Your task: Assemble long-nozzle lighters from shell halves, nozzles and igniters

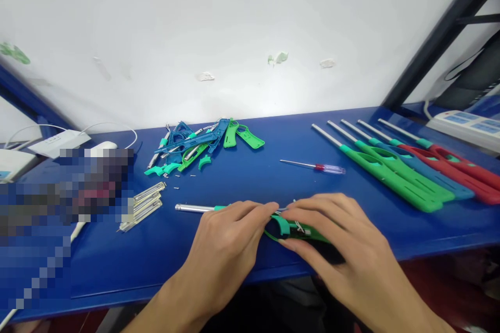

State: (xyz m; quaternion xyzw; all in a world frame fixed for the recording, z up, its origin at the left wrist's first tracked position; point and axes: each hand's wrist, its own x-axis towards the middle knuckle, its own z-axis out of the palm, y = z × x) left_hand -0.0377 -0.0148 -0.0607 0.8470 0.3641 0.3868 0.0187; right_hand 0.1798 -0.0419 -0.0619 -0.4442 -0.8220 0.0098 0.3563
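Observation:
A green long-necked lighter [283, 226] lies at the table's front edge between my hands, its casing open with thin wires and a teal trigger showing. Its silver tube [194, 208] points left along the blue top. My left hand [230, 244] is closed over the front part, thumb and fingers meeting near the trigger. Around the handle part, my right hand [339, 239] has its fingers and thumb wrapped, hiding much of it. Past my right hand, a screwdriver [330, 168] with a clear purple handle and red collar rests on the table.
Assembled green, blue and red lighters [394, 177] lie side by side at right. Blue and green casing pieces [195, 140] are heaped at the back, with small screws [177, 188] nearby. Clear fuel tanks [142, 207] lie left. A power strip [469, 127] sits far right.

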